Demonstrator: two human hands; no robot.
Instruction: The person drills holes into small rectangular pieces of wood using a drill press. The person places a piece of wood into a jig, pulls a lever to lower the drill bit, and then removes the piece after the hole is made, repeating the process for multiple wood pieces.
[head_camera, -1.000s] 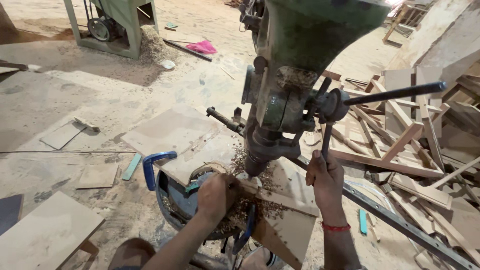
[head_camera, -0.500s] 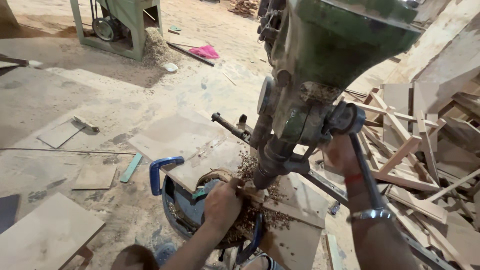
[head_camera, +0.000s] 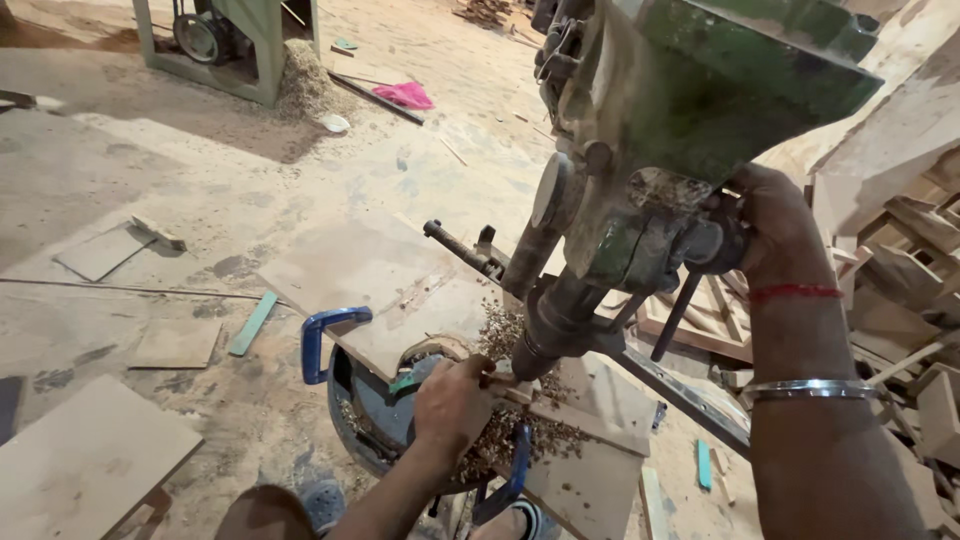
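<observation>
The small wood piece sits on the worktop under the drill spindle, my left hand clamped on it. My right hand, lower a second ago, now grips the feed handle higher up, spindle lowered.

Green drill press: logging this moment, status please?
Left hand pressing small wooden piece under spindle. Right hand on feed handle hub. Wood chips litter the table.
</observation>
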